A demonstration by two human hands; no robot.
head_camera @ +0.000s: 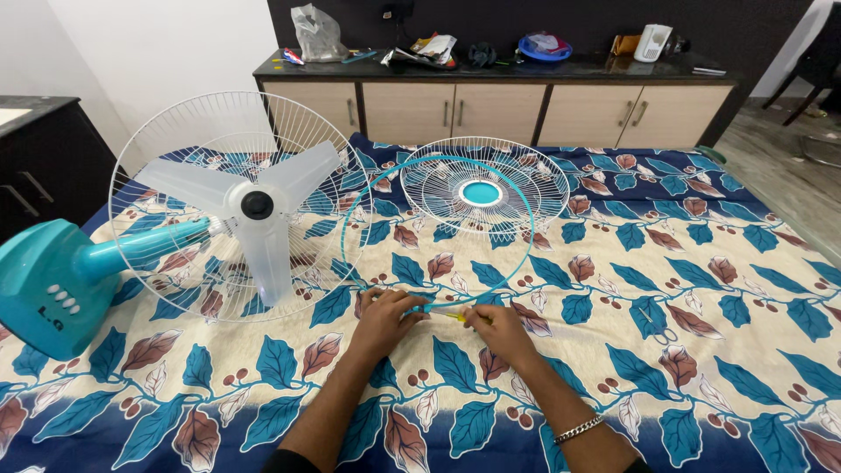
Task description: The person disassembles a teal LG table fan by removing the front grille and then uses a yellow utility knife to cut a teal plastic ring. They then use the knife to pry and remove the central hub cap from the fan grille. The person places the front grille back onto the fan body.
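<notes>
1. The left hand [383, 317] rests on the bedspread with its fingers curled closed around the bottom of a thin teal plastic ring [438, 229], the rim band of a fan guard.
2. The right hand [497, 331] lies just beside the left, its fingers pinched shut on a small yellow-handled tool [455, 317], which looks like a screwdriver; its tip points toward the left hand and the ring's lowest part.
3. The ring stands tilted up from the hands, its far arc rising in front of a round white wire fan grille with a teal centre disc [484, 191], which lies flat on the bed farther back.
4. To the left, a teal table fan [83, 267] lies on its side, its base toward the left edge of the view, with three translucent white blades [259, 206] still mounted and the white wire rear guard [175, 131] behind them.
5. Everything rests on a cream and navy bedspread printed with blue and brown leaves [666, 280].
6. A silver chain bracelet [578, 428] sits on the right wrist.
7. A small pair of scissors [655, 322] lies on the bedspread, well apart from the hands to the right.
8. Behind the bed stands a low beige cabinet with a dark top [491, 109], cluttered with bags and small items.
</notes>
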